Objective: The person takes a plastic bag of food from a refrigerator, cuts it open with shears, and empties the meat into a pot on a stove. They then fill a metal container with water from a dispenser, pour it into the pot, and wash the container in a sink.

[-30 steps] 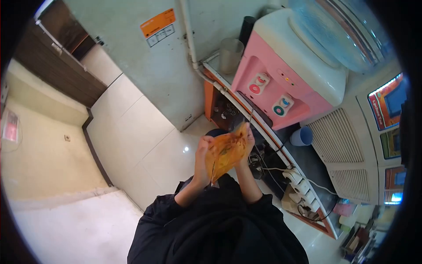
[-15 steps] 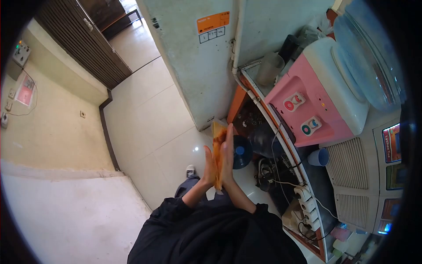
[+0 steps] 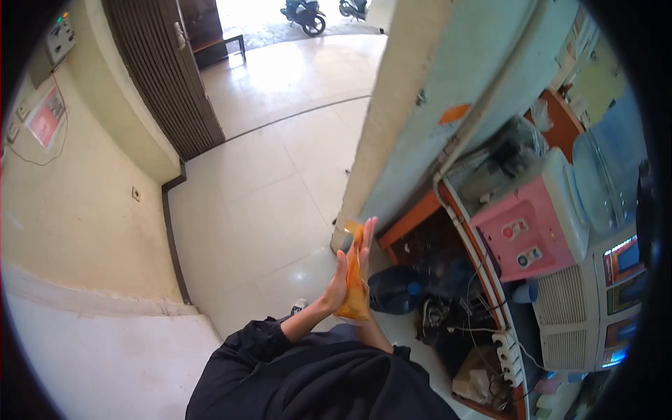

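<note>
A clear plastic packet with orange-brown contents (image 3: 355,297) stands upright in front of my body, pressed between my two palms. My left hand (image 3: 337,285) lies along its left side, fingers straight and pointing forward. On the other side my right hand (image 3: 368,234) presses against it, with its straight fingertips showing past the packet's far end; the packet hides much of this palm. What exactly is inside the packet I cannot make out.
On the right, a pink water dispenser (image 3: 514,231) tops a counter with a power strip (image 3: 509,358) along its edge. A large blue water bottle (image 3: 392,288) lies below. A wall corner (image 3: 378,161) juts out ahead. A folding door (image 3: 157,77) stands at the left.
My view has swung up and toward the doorway, bringing motorbikes outside into sight. The packet has turned between my palms, so more of its broad face shows.
</note>
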`<state>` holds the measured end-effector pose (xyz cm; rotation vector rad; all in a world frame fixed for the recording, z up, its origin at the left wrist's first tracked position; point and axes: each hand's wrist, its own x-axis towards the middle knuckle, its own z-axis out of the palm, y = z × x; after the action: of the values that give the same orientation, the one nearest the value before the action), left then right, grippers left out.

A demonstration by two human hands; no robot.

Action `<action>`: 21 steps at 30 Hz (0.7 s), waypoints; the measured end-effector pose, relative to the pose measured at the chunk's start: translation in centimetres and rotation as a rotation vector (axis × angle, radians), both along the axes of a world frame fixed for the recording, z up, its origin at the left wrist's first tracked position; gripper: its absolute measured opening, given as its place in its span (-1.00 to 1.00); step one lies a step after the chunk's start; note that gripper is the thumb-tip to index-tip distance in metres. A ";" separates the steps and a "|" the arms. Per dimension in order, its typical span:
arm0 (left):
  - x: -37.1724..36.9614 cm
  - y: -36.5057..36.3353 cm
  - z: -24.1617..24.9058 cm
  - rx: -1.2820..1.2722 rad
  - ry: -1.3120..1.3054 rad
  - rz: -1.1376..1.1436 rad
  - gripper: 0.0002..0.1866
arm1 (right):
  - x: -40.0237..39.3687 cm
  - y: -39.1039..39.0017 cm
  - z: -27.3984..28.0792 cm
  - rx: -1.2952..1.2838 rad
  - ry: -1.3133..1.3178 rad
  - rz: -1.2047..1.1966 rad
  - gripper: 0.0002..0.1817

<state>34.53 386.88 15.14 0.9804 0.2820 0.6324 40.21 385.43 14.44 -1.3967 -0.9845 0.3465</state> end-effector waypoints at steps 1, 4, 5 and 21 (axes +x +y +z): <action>-0.7 0.7 1.2 0.034 -0.021 -0.006 -0.22 | -1.0 0.0 1.3 0.065 0.047 0.028 -0.40; -2.1 2.7 2.4 0.040 -0.006 -0.028 -0.24 | -3.2 1.6 1.1 0.283 0.546 0.175 -0.44; -2.3 3.1 2.3 0.047 -0.035 -0.035 -0.25 | -3.7 2.4 1.6 0.350 0.710 0.226 -0.45; -6.6 8.6 -0.2 -0.020 -0.121 -0.007 -0.26 | -7.6 8.5 0.3 1.206 1.870 0.902 -0.40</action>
<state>27.92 395.48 14.90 0.9202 0.1778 0.6787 32.59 393.94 14.71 0.7369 0.0539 1.1305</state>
